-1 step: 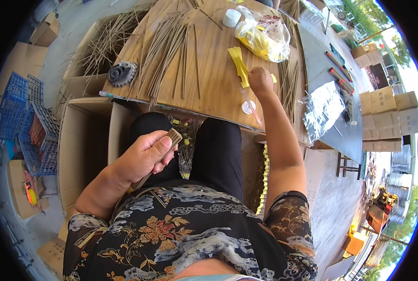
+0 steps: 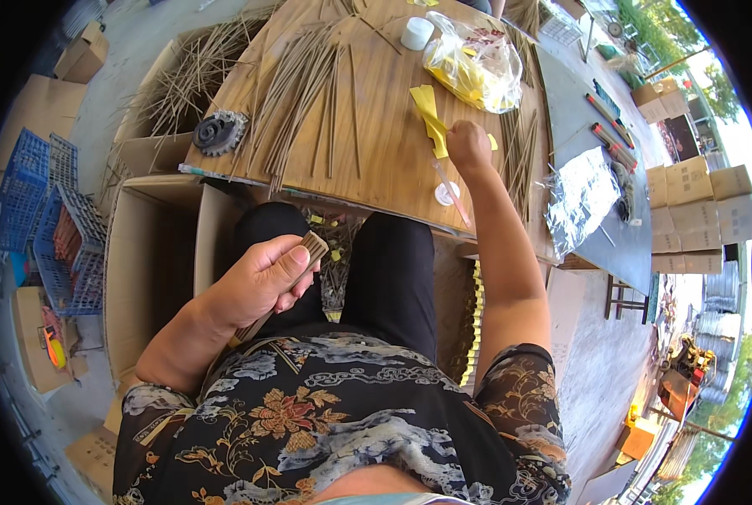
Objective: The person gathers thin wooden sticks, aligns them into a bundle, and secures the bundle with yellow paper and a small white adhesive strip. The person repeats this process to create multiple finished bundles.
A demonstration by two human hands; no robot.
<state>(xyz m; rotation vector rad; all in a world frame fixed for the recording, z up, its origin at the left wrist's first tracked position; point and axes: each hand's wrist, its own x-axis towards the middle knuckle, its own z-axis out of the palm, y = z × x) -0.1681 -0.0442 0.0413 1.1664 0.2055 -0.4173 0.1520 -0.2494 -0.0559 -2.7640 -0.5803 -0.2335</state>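
My left hand (image 2: 276, 273) is wrapped around a bundle of thin brown incense-like sticks (image 2: 314, 244), held above my lap with its cut ends pointing up and forward. Out on the wooden table (image 2: 393, 93), my right hand (image 2: 469, 145) is closed in a pinch, knuckles up, at the yellow paper strips (image 2: 427, 118). A yellow end shows on either side of this hand; the fingertips themselves are hidden beneath it. Just nearer to me are a small round white disc (image 2: 446, 194) and a narrow pale pinkish strip (image 2: 455, 198).
Loose brown sticks (image 2: 308, 93) lie across the table beside a dark gear (image 2: 218, 133). At the back are a white jar (image 2: 416, 33) and a clear bag of yellow strips (image 2: 474, 63). An open cardboard box (image 2: 153, 269) stands left of my knees; crumpled foil (image 2: 579, 198) lies at right.
The yellow strips beside my right hand have shifted slightly, one now lying more crosswise towards the hand. Both hands are in nearly the same place.
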